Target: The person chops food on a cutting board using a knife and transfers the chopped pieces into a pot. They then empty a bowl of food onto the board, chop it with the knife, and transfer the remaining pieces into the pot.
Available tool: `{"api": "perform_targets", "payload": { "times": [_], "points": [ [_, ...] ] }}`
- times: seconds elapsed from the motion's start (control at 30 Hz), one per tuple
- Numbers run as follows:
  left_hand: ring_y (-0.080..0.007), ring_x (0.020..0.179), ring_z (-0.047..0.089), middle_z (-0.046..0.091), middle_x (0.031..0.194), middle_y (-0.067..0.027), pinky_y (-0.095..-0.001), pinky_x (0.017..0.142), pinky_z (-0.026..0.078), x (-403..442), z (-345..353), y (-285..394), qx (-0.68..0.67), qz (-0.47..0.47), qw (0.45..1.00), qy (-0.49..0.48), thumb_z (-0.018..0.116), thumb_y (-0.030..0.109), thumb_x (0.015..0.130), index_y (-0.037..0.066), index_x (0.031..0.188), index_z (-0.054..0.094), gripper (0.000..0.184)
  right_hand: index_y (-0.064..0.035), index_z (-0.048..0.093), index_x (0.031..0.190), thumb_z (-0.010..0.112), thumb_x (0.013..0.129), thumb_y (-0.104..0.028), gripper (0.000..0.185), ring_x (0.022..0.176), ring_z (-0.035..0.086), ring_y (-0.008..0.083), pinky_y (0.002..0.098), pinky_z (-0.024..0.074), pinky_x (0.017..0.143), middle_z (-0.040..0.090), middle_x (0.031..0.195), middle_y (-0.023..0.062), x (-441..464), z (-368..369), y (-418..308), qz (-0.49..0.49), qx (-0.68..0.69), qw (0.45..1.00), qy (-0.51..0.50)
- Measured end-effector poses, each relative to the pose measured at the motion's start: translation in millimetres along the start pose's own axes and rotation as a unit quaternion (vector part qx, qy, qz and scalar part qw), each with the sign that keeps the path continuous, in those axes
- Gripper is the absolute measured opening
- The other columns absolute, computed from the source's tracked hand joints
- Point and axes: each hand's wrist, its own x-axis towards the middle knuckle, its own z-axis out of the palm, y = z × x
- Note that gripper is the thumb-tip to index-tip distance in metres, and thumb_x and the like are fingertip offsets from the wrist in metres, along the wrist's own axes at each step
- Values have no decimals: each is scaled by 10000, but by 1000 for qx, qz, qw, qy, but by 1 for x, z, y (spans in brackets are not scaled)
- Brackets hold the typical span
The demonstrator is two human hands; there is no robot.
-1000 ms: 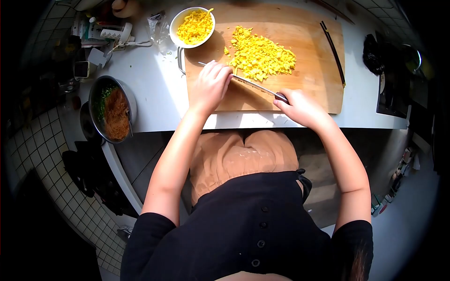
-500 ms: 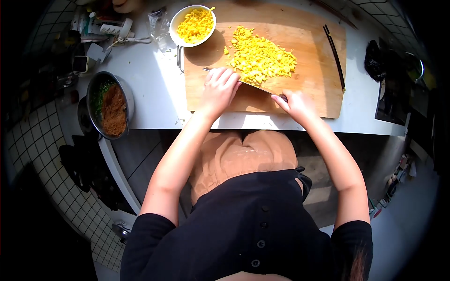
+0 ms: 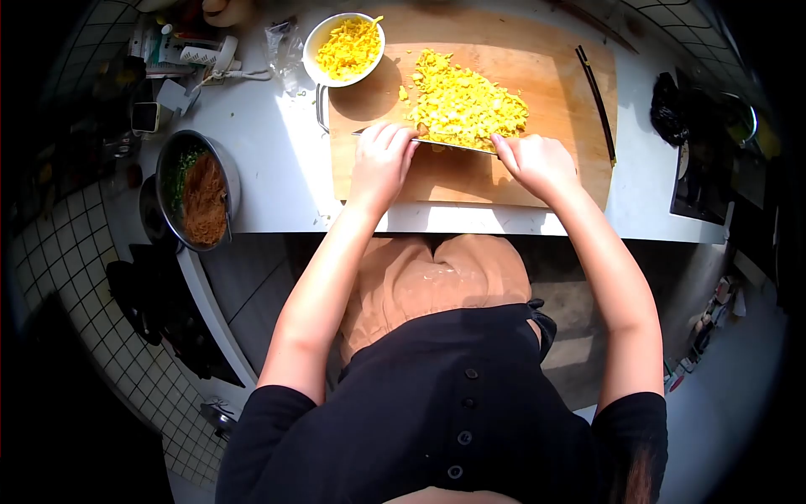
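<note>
A knife (image 3: 457, 147) lies edge-on along the near side of a heap of chopped yellow food (image 3: 470, 101) on the wooden cutting board (image 3: 504, 185). My right hand (image 3: 537, 164) is closed round its handle, which the fingers mostly hide. Toward the other end, my left hand (image 3: 382, 160) is closed on the blade, whose tip shows just past the fingers. A white bowl (image 3: 311, 52) with more yellow pieces sits at the board's upper left corner.
Black chopsticks (image 3: 598, 105) lie at the board's right side. A metal bowl (image 3: 234, 181) with brown and green food stands at the counter's left edge. Clear plastic packaging (image 3: 287, 55) is behind it. A black bag (image 3: 669, 109) lies at the right.
The knife has swung from a steep slant to nearly level, its handle end moving up toward the heap. My right hand has risen with it, and my left hand has shifted slightly.
</note>
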Motion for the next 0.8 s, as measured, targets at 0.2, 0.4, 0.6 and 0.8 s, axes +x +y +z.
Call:
{"api": "perform_targets", "payload": {
  "times": [0.2, 0.4, 0.6, 0.8],
  "points": [
    [-280, 936, 557, 607, 922, -78, -385, 853, 416, -3, 2, -2, 5, -29, 999, 20, 630, 110, 816, 69, 933, 603, 126, -91, 632, 611, 341, 964, -366, 533, 590, 636, 297, 425, 517, 578, 633, 615, 136, 18, -14, 0, -42, -48, 997, 35],
    [-295, 941, 551, 609, 904, -83, -403, 858, 413, -2, 3, -7, -3, -33, 998, 49, 622, 116, 825, 67, 928, 601, 117, -65, 638, 659, 328, 958, -322, 501, 592, 616, 347, 459, 508, 593, 621, 619, 167, 20, -24, -9, -28, -45, 998, 13],
    [-297, 895, 553, 604, 864, -96, -409, 820, 420, 10, 4, -15, -36, -46, 997, 57, 615, 115, 833, 58, 893, 594, 86, -31, 596, 576, 304, 953, -323, 559, 560, 601, 348, 456, 502, 576, 606, 594, 175, 44, -47, -9, -36, -78, 996, 12],
    [-292, 909, 550, 607, 883, -92, -406, 830, 418, 28, 12, -9, 3, -36, 998, 58, 605, 126, 846, 57, 891, 594, 83, -13, 643, 686, 290, 939, -347, 548, 673, 627, 375, 469, 517, 672, 641, 710, 201, 54, -27, 13, 21, -22, 999, -33]
  ]
}}
